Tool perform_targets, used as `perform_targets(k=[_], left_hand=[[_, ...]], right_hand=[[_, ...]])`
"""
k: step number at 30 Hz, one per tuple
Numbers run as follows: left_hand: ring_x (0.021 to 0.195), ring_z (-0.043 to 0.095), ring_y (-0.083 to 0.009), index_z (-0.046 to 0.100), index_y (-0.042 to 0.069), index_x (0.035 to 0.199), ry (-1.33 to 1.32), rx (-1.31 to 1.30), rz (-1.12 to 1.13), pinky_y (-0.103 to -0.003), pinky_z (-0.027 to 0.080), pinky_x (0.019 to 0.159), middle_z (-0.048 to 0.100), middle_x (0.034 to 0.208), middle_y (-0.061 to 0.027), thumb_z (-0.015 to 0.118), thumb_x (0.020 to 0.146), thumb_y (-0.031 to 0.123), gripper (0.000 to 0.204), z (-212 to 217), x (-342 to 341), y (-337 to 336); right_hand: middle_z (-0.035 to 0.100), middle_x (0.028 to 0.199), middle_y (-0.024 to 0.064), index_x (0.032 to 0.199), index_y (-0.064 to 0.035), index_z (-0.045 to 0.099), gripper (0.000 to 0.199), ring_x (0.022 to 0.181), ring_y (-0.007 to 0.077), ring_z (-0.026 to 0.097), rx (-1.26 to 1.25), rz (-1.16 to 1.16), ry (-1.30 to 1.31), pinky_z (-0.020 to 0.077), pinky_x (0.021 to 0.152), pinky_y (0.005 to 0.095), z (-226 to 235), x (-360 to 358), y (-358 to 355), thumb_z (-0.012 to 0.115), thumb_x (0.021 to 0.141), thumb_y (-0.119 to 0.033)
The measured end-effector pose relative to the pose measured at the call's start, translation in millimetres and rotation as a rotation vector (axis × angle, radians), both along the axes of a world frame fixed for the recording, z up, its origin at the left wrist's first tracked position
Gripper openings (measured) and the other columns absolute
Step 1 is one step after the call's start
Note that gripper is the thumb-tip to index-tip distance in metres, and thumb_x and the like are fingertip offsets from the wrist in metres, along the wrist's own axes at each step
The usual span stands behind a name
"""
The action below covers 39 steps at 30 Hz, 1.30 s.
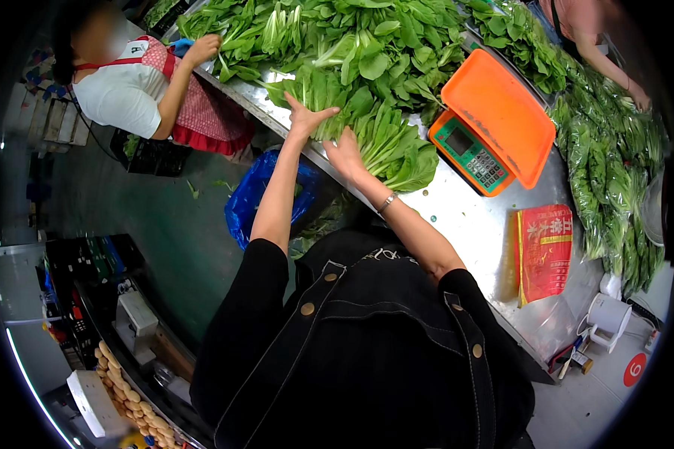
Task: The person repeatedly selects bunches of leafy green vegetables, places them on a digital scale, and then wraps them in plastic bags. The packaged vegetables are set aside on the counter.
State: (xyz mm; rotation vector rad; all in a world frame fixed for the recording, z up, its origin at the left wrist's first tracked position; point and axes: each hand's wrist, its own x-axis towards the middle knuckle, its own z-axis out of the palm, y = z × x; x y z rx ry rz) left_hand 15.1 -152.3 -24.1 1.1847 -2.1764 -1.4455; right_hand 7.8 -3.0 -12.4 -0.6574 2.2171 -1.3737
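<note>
A large heap of leafy greens (pixel 367 45) covers the far part of the metal table. At its near edge lies a looser bunch of leafy greens (pixel 389 142) with broad leaves and pale stems. My left hand (pixel 308 118) rests against the greens, its thumb stretched to the right and its fingers apart. Just below and to the right, my right hand (pixel 344 155) touches the near edge of the bunch with fingers extended; some fingertips are hidden by leaves. An orange-topped weighing scale (pixel 494 123) with a green keypad stands right of the bunch.
Bagged greens (pixel 606 165) line the table's right side. A red and yellow packet (pixel 544 254) lies on the metal table (pixel 468 247). Below the table edge hangs a blue plastic bag (pixel 262 198). A co-worker in a red apron (pixel 202 112) handles greens at left; another person's arm (pixel 610 67) reaches in far right.
</note>
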Motion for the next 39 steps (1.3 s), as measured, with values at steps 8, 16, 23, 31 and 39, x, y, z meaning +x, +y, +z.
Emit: perform_targets(k=[8,16,23,31,39], left_hand=[[0.126,0.036,-0.0332,-0.024,-0.007,0.135,0.071,0.294,-0.365,-0.033,0.031,0.104,0.026,0.139,-0.0314,0.087,0.055,0.038,0.144,38,4,-13],[0.118,0.045,-0.0370,-0.011,-0.011,0.137,-0.091,-0.067,-0.083,-0.036,0.040,0.098,0.036,0.130,-0.0357,0.089,0.049,0.042,0.143,-15,-8,-22],[0.107,0.053,-0.0297,-0.004,-0.017,0.131,-0.078,0.009,-0.035,-0.031,0.044,0.090,0.046,0.121,-0.0312,0.088,0.051,0.041,0.135,-9,-10,-21],[0.101,0.057,-0.0283,0.013,-0.022,0.126,-0.187,0.116,-0.005,-0.032,0.050,0.081,0.047,0.118,-0.0309,0.087,0.054,0.044,0.122,30,-11,-21],[0.098,0.060,-0.0279,0.012,-0.019,0.130,0.035,0.556,-0.045,-0.036,0.054,0.074,0.047,0.120,-0.0299,0.082,0.066,0.036,0.109,7,-7,-51]], right_hand=[[0.018,0.138,0.0373,0.134,0.0167,0.014,0.082,0.131,0.0493,0.015,-0.163,-0.128,-0.057,0.0127,0.111,0.0463,0,30,-44,0.056,0.073,-0.018],[0.047,0.118,0.0290,0.123,0.0126,0.040,0.059,0.108,0.0368,0.048,-0.079,-0.202,-0.021,0.0377,0.096,0.0388,-17,5,-6,0.057,0.077,-0.020],[0.056,0.106,0.0246,0.113,0.0121,0.049,0.048,0.095,0.0315,0.056,-0.119,-0.210,-0.116,0.0428,0.086,0.0357,-27,-11,15,0.055,0.076,-0.019],[0.063,0.088,0.0125,0.104,0.0079,0.054,0.033,0.079,0.0203,0.060,-0.152,-0.244,-0.434,0.0447,0.070,0.0321,-35,-17,-45,0.056,0.080,-0.014],[0.059,0.102,0.0141,0.107,0.0023,0.052,0.041,0.090,0.0242,0.058,-0.227,-0.300,-0.966,0.0471,0.076,0.0447,-3,-34,-52,0.056,0.088,-0.034]])
